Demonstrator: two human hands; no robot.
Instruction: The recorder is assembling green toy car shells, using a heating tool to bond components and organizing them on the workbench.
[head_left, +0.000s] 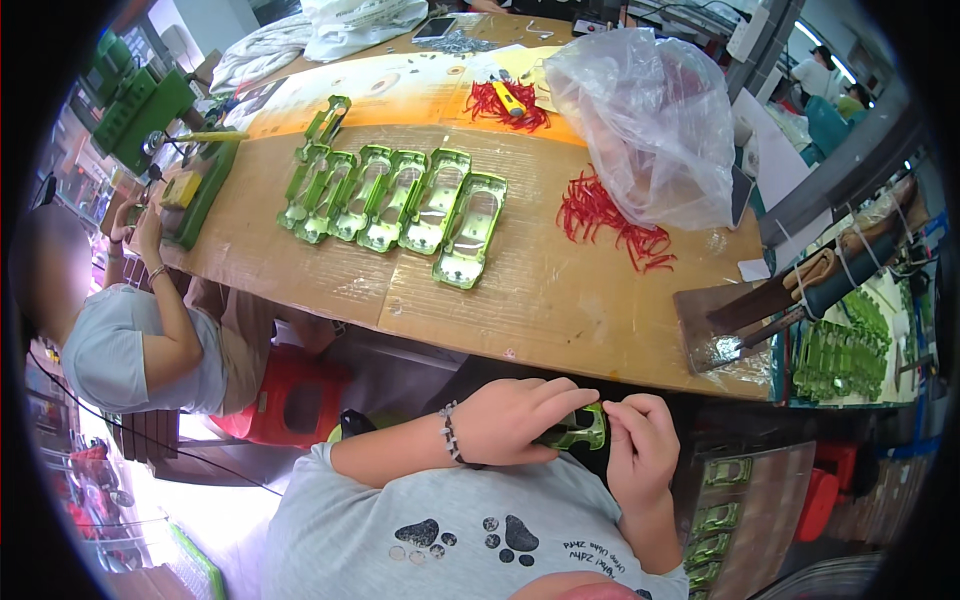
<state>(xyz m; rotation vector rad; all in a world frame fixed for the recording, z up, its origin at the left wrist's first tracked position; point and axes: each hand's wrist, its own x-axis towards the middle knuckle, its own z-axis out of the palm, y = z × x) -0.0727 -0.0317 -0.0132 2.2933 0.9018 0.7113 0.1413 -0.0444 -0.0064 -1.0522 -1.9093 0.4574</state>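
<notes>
Head view: both hands, left hand (pixel 510 420) and right hand (pixel 640 450), clasp green car shell (pixel 578 430).

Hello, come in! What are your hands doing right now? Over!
Left hand and right hand both gripping one green toy car shell, below the table edge. Row of green shells on table, untouched. Nothing in the way.

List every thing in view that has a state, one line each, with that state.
Left hand: closed over a green toy car shell, above the lap.
Right hand: fingertips pinching the shell's end.
Row of green car shells: lying hollow side up, side by side on the cardboard-covered table.
Clear plastic bag: crumpled, slumped on the table.
Red wire pieces: loose, scattered beside the bag.
Green bench machine: a co-worker's hands at it.
</notes>
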